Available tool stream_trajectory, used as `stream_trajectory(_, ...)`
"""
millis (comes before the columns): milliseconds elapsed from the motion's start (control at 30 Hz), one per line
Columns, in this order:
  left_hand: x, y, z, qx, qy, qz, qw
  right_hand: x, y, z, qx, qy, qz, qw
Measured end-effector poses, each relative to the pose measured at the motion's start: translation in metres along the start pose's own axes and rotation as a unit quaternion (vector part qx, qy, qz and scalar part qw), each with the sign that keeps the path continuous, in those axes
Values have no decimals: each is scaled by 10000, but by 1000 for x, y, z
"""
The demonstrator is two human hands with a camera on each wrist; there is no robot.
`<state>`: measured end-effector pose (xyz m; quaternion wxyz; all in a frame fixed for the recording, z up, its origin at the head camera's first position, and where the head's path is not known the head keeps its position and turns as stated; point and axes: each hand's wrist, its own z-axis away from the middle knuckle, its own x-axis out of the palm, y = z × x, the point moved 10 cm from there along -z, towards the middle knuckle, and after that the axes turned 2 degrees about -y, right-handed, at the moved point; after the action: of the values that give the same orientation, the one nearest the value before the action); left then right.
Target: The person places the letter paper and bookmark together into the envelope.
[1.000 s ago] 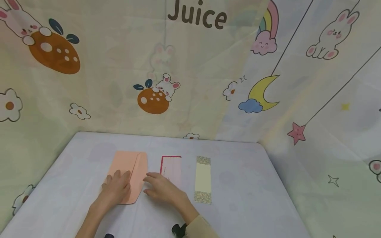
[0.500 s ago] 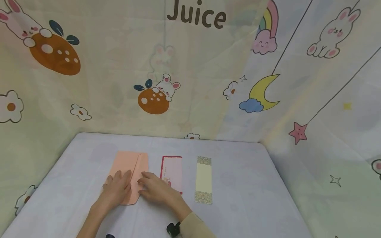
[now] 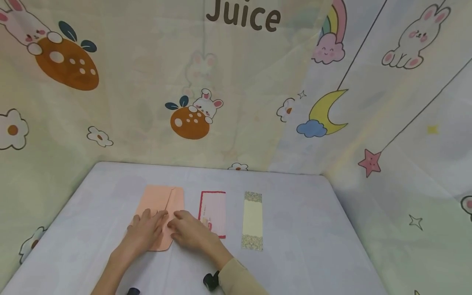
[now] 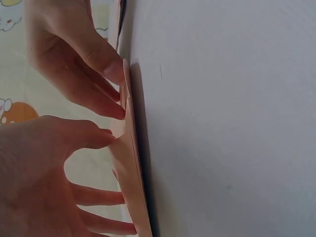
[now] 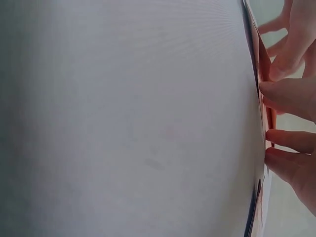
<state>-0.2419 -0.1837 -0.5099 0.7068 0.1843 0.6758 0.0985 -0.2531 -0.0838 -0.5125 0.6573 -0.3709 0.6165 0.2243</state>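
Probably a home craft corner: cartoon-print curtains [image 3: 236, 82] around a cloth-covered table [image 3: 302, 229].

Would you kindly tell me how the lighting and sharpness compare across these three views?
Head view: soft, even light, sharp, edges bowed by the wide lens. Left wrist view: peach paper envelope edge-on, nearest left hand blurred. Right wrist view: white table darkens leftward, right hand's fingers soft.
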Motion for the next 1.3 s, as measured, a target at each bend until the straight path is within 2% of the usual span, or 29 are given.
stream_trajectory(233,-3,1,1,153,3,-74,9999,-4,-1,0,131,-98,-42,9999)
stream_trajectory(400,-7,-2,2,394,57,-90,9992,-4,-2,-1,153,-162,-15,9997)
stream_trajectory(600,-7,-6,0,823,-195,150,9963,-6,-3,-1,70,-143,82,9998)
stream_trajectory(733,-6,-7,0,999,-354,173,9942,-7,-4,-1,-5,-88,100,9999)
stream_trajectory(1000,-5,-13,1,797,-721,158,9941,-6,-4,-1,-21,-77,80,9999)
stream_trajectory(1167,-5,-13,1,827,-664,185,9942,-6,-2,-2,25,-58,8,10000)
stream_trajectory(1300,-4,-13,3,857,-624,186,9942,0,1,-2,234,-234,-63,9994)
